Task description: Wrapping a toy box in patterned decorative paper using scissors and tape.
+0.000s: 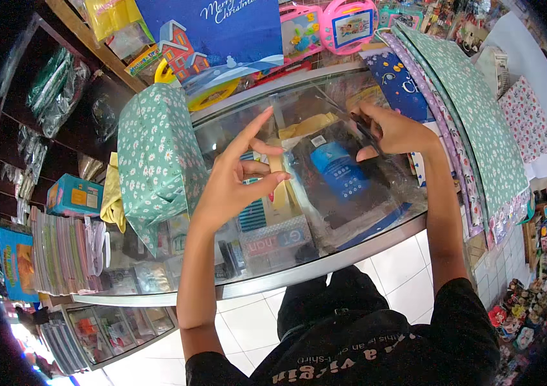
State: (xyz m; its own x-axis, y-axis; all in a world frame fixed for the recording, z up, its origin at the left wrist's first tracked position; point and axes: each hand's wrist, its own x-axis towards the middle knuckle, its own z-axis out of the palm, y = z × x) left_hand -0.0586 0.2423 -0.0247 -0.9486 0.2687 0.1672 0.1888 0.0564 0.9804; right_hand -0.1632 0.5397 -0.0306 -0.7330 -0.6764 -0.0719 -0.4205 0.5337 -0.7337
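My left hand point(242, 169) is raised over the glass countertop point(321, 212), its index finger extended and its thumb apart from the other fingers. Nothing is plainly held in it; a pale strip shows behind the fingertips, and whether it touches them is unclear. In my right hand point(391, 130) is a pair of dark-handled scissors point(364, 126), with thin blades pointing up and left. Left of my left hand stands a green daisy-print paper-wrapped package point(158, 154). Beneath the glass, between the hands, lies a dark item with a blue label point(338, 169).
Sheets of floral wrapping paper point(476, 111) hang over the counter's right end. A blue Christmas-print bag or sheet point(235, 34) and pink toy drawing boards point(353, 24) are beyond the far edge. Upright books or notebooks point(64, 251) and a teal box point(75, 195) stand left.
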